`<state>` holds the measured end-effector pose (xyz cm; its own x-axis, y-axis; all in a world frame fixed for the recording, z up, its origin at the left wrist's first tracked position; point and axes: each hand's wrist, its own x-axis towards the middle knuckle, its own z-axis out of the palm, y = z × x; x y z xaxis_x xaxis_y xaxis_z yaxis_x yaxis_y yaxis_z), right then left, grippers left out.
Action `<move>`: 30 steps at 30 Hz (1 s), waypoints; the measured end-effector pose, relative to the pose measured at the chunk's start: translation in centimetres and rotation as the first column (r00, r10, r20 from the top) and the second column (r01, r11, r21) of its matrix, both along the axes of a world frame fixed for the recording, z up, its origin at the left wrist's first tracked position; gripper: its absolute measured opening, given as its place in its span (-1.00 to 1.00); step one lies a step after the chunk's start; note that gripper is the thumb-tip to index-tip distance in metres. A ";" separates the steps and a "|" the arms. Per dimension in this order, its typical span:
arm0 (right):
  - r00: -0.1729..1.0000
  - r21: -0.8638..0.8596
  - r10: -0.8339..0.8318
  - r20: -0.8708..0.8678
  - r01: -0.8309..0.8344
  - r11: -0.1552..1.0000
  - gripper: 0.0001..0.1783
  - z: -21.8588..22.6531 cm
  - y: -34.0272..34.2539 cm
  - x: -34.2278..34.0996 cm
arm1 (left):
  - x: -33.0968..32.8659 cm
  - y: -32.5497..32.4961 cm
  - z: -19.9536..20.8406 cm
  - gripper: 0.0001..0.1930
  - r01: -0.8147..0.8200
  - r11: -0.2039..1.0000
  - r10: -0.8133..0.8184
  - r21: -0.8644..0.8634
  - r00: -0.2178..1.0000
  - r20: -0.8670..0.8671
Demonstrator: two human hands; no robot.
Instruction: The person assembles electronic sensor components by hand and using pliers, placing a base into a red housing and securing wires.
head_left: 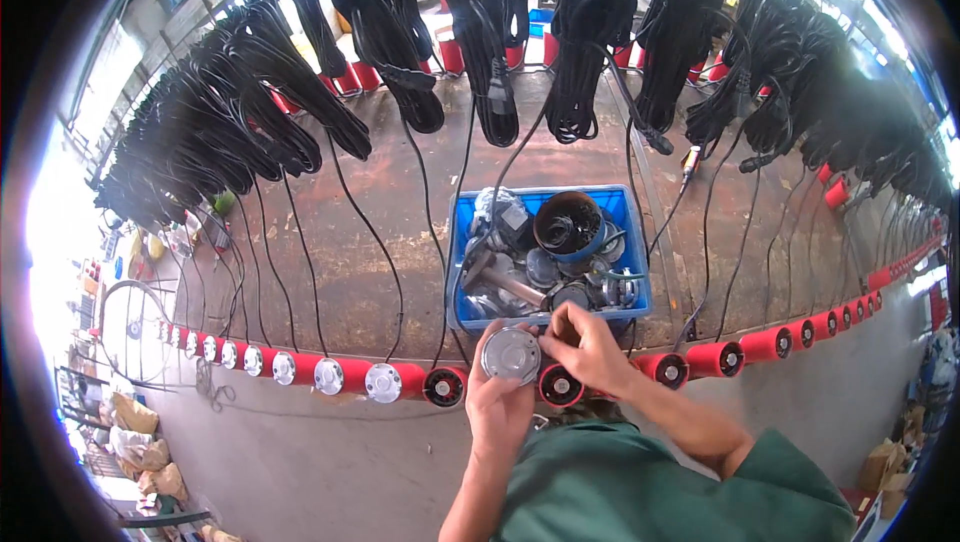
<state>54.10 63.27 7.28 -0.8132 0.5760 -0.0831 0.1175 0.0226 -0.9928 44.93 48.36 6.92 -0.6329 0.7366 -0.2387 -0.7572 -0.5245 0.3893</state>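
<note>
My left hand (498,404) grips a round silver metal end cap (511,355), its face turned up. Beside the cap's right edge, my right hand (592,350) is closed in a pinch; whatever its fingertips may hold is too small to make out. Just beyond both hands sits a blue plastic crate (640,317) with more metal caps, a hammer (508,285) and a round dark tin (568,227) of small parts. Below my hands, a red cylinder (561,386) lies at the table edge with its dark, open end facing me.
Red cylinders line the table edge; those at left wear silver caps (383,382), those at right show dark ends (728,359). Thin black cords cross the brown tabletop (350,232) to thick cable bundles (480,42) hanging overhead. A screwdriver-like tool (690,162) hangs at right.
</note>
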 end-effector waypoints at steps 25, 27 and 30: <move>0.636 0.687 -0.298 0.712 -0.718 0.108 -0.72 -8.6 24.1 -10.8 | 1.5 -11.6 -3.4 -0.37 -0.312 0.950 0.313 -0.027 0.949 0.033; 0.737 0.758 -0.200 0.646 -0.650 0.055 -0.64 -7.7 24.1 -9.7 | 1.4 -13.5 -3.8 -0.39 -0.344 0.937 0.348 -0.059 0.934 0.077; 0.807 0.817 -0.130 0.576 -0.572 0.065 -0.61 -7.0 24.6 -8.4 | 0.6 -15.1 -4.4 -0.43 -0.361 0.931 0.365 -0.055 0.927 0.089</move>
<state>45.68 87.82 0.30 -0.9743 0.2252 0.0044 0.2244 0.9686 0.1074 45.50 33.24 2.48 -0.8279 0.4503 -0.3343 -0.5526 -0.7570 0.3488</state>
